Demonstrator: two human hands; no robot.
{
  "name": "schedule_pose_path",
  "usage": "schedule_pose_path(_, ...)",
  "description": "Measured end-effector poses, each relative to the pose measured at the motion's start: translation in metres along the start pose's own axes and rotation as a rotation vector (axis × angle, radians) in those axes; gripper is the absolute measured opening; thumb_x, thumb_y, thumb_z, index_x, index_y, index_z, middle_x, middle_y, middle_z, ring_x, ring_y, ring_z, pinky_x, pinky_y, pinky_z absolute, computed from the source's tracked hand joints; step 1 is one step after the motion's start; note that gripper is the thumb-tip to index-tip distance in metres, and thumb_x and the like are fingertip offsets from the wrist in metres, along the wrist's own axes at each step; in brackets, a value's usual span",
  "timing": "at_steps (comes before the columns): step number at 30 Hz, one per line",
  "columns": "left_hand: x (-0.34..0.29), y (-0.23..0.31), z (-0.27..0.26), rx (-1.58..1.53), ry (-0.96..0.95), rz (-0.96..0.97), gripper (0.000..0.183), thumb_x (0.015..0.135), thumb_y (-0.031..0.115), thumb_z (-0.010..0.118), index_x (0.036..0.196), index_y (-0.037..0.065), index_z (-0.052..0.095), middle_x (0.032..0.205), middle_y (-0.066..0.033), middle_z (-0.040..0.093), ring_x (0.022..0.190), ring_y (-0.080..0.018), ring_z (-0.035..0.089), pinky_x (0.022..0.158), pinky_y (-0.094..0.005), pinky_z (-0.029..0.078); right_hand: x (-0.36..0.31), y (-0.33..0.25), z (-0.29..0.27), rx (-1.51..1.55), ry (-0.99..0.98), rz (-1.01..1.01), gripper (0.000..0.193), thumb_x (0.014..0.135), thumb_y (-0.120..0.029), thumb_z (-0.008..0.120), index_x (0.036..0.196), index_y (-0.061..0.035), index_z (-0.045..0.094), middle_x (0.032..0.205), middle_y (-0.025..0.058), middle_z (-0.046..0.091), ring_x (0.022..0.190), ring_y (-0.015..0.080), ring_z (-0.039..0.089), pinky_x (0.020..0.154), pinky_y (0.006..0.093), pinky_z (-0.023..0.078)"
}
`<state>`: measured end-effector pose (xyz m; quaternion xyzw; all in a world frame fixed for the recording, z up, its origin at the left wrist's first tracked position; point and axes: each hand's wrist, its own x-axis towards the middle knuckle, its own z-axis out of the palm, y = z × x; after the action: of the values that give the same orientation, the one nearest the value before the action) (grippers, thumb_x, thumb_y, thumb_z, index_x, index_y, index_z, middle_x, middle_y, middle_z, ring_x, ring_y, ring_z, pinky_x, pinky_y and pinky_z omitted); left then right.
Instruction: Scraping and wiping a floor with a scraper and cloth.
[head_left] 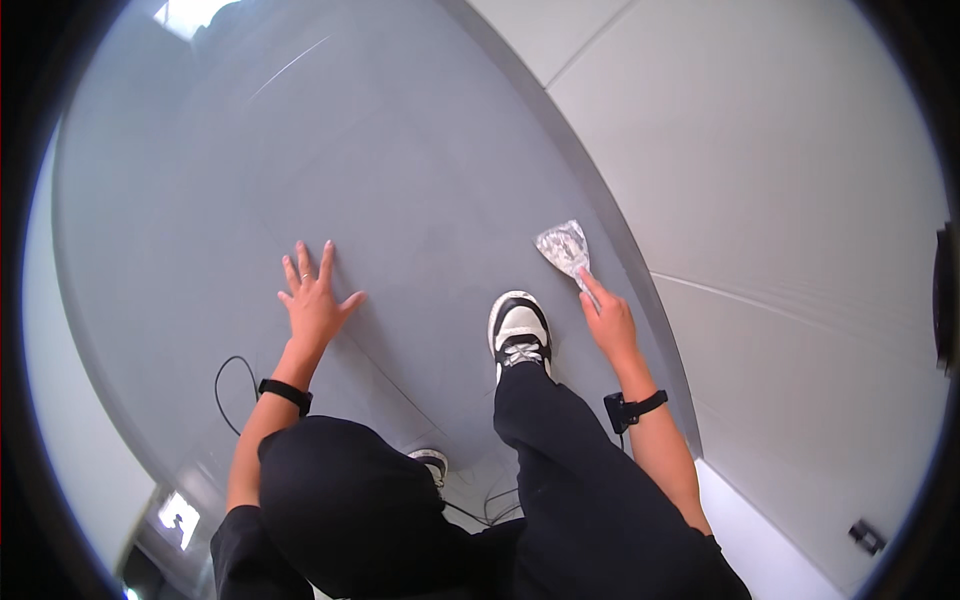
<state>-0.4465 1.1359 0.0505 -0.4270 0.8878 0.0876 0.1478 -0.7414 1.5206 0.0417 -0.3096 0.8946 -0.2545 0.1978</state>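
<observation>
My right hand (610, 322) is closed around the handle of a putty knife (564, 247), its index finger laid along the handle toward the blade. The wide blade is smeared with white and points up and left, just over the grey floor close to the right wall; whether it touches the floor I cannot tell. To the left, my left hand (315, 305) has its fingers spread and holds nothing. It is above or against the smooth grey floor (400, 150); contact is unclear. A ring shows on one finger.
My shoe (520, 330) is planted between the hands, and part of another shoe (430, 462) shows behind it. White panelled walls (760, 200) rise on the right. Black cables (490, 510) lie near my feet, and one loops beside my left wristband (286, 394).
</observation>
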Motion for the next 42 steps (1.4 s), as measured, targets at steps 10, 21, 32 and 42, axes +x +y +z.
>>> schedule_pose_path(10, -0.028, 0.017, 0.024, -0.064, -0.003, -0.02, 0.109, 0.077, 0.058, 0.086, 0.166, 0.028, 0.03, 0.175, -0.0175, 0.012, 0.159, -0.0488, 0.009, 0.107, -0.0814, 0.031, -0.005, -0.002, -0.024, -0.107, -0.14, 0.032, 0.043, 0.101, -0.02, 0.061, 0.144, -0.0215, 0.062, 0.112, 0.0221, 0.074, 0.099, 0.0446, 0.069, 0.084, 0.0499, 0.055)
schedule_pose_path(21, 0.016, -0.03, 0.038, -0.08, -0.112, 0.021, 0.104, 0.083, 0.069, 0.074, 0.166, 0.027, 0.028, 0.175, -0.0182, 0.011, 0.158, -0.0505, 0.008, 0.108, -0.0836, 0.025, -0.022, 0.002, -0.012, -0.093, -0.117, 0.194, 0.05, 0.103, -0.014, 0.054, 0.153, -0.0148, 0.054, 0.13, 0.0233, 0.069, 0.112, 0.0435, 0.068, 0.093, 0.0461, 0.054)
schedule_pose_path(32, 0.024, -0.048, 0.03, 0.036, -0.1, 0.099, 0.099, 0.091, 0.075, 0.058, 0.168, 0.023, 0.023, 0.176, -0.0152, -0.002, 0.16, -0.0451, -0.007, 0.11, -0.0849, 0.017, -0.021, -0.024, -0.004, -0.095, -0.214, 0.303, 0.061, 0.102, -0.009, 0.053, 0.161, -0.0122, 0.04, 0.144, 0.0245, 0.06, 0.124, 0.0455, 0.062, 0.102, 0.0467, 0.05)
schedule_pose_path(42, 0.06, -0.047, 0.009, 0.002, -0.238, 0.105, 0.099, 0.092, 0.079, 0.053, 0.169, 0.026, 0.019, 0.176, -0.013, -0.007, 0.16, -0.0432, -0.011, 0.112, -0.0846, 0.012, -0.054, -0.043, -0.006, -0.159, -0.216, 0.324, 0.076, 0.095, 0.0, 0.056, 0.165, -0.008, 0.026, 0.152, 0.0263, 0.051, 0.132, 0.0477, 0.054, 0.109, 0.0489, 0.046)
